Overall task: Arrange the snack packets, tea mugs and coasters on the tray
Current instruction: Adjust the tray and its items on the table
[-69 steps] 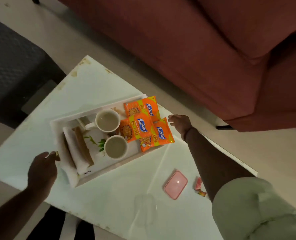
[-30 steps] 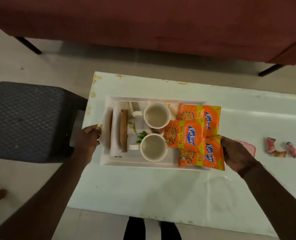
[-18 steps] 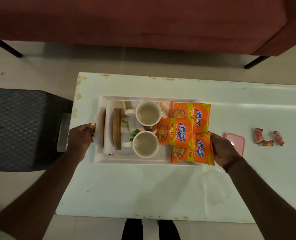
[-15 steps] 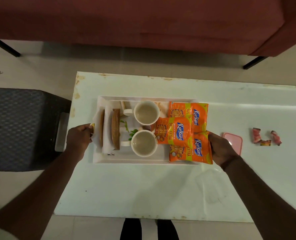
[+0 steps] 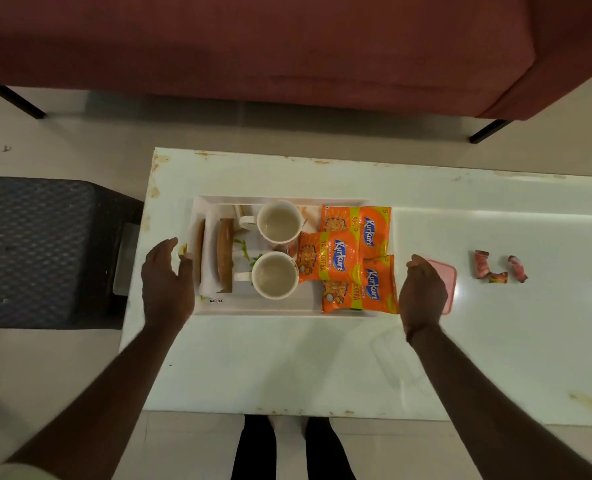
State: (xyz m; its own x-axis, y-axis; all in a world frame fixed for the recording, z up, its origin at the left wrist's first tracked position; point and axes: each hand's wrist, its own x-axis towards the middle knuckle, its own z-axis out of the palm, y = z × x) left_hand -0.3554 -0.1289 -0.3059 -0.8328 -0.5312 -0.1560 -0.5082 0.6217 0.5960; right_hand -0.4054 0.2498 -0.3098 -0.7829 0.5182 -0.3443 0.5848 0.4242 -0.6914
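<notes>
On the table (image 5: 287,358), head view: I see the tray (image 5: 253,308) holding both mugs (image 5: 279,221), coasters (image 5: 226,259) and packets (image 5: 332,259). My left hand (image 5: 166,282) and right hand (image 5: 420,292) flank it, fingers spread, holding nothing. Arranging looks done.

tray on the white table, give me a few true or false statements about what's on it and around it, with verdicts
1. Two mugs, the far mug and the near mug, stand on the tray. True.
2. Both mugs are empty. False: each holds pale tea.
3. Three orange snack packets lie at the tray's right end. True.
4. The right hand grips a packet. False: it is open beside the tray, holding nothing.
5. The pink lid sits on the tray. False: it lies on the table, right of it.
</notes>
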